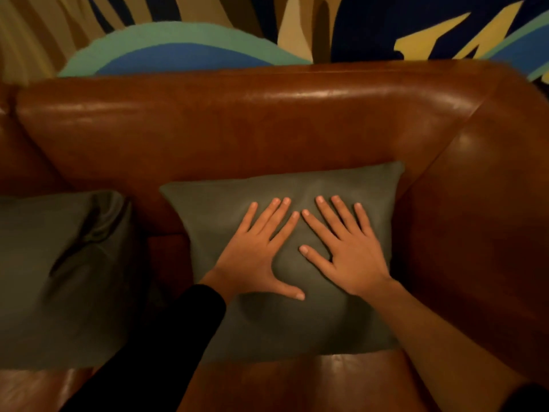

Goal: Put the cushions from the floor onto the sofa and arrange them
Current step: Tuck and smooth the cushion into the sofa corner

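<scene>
A grey-green cushion point(297, 325) leans against the backrest in the right corner of the brown leather sofa point(237, 120). My left hand point(258, 257) and my right hand point(347, 251) lie flat on its front, fingers spread, side by side, pressing into the fabric. Neither hand holds anything. A second grey-green cushion point(59, 278), creased near its top, stands on the seat to the left, apart from the first by a narrow gap.
The sofa's right armrest point(487, 233) rises beside the cushion under my hands. Behind the backrest is a wall point(184, 52) painted with blue, teal and yellow shapes. The seat's front edge point(297, 382) shows at the bottom.
</scene>
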### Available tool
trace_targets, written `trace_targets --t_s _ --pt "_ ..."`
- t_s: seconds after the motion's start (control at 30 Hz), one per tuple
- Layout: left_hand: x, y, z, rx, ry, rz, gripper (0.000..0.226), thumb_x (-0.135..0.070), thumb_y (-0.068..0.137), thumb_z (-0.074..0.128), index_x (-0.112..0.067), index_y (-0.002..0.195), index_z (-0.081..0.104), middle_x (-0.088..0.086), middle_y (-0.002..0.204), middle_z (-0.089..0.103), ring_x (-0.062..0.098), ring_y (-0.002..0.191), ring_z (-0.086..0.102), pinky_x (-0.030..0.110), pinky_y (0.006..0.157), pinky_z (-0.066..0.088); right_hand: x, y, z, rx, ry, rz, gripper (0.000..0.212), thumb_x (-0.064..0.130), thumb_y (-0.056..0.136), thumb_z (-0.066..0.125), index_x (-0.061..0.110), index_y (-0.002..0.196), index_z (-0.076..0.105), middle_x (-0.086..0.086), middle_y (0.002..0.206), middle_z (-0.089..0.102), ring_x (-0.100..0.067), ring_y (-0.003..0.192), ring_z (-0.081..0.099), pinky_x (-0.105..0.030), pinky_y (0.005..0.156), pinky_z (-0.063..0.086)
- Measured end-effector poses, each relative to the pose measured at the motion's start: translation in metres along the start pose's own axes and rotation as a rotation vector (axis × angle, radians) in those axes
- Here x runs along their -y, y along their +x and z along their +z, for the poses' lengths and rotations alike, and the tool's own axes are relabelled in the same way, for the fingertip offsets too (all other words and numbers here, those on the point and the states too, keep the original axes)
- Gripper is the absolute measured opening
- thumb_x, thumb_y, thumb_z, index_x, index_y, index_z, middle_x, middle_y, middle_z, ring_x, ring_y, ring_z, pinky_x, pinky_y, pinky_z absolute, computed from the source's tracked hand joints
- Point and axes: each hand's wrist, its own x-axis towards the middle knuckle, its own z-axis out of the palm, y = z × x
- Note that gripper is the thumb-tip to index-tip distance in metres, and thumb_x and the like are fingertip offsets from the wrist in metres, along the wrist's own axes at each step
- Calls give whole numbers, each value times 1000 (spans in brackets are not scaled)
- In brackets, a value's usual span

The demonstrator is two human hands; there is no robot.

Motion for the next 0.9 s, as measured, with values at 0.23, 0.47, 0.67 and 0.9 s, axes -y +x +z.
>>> trace_targets --t_s 0.23,0.47,0.67,0.9 --pt "14 -19 2 -11 43 -52 117 -93 64 35 -12 148 27 10 156 20 23 145 13 54 115 9 -20 -7 8 -10 14 8 62 64 92 24 33 145 33 -1 154 31 -24 143 24 -50 115 14" --pt "10 -24 -18 -56 77 -78 123 -93 65 29 -1 146 26 19 154 22 29 144 14 59 113 9 14 16 -20 -175 102 -107 66 59 89 39 17 139 48 -10 146 43 -31 140 31 -60 112 17" --pt "0 -11 -9 -51 39 -86 122 -92 63 34 -4 147 26 17 154 26 29 144 19 51 115 11 15 17 -6 -68 66 -127 77 68 87 33 18 144 39 -6 150 38 -30 142 28 -52 115 13" --pt "-13 -61 1 -79 127 -58 113 -87 69 40 -8 149 21 17 156 19 30 147 6 55 115 5 1 -30 -2 -185 1 -187 89 78 79 43 19 145 36 -11 153 30 -28 142 24 -60 112 13"
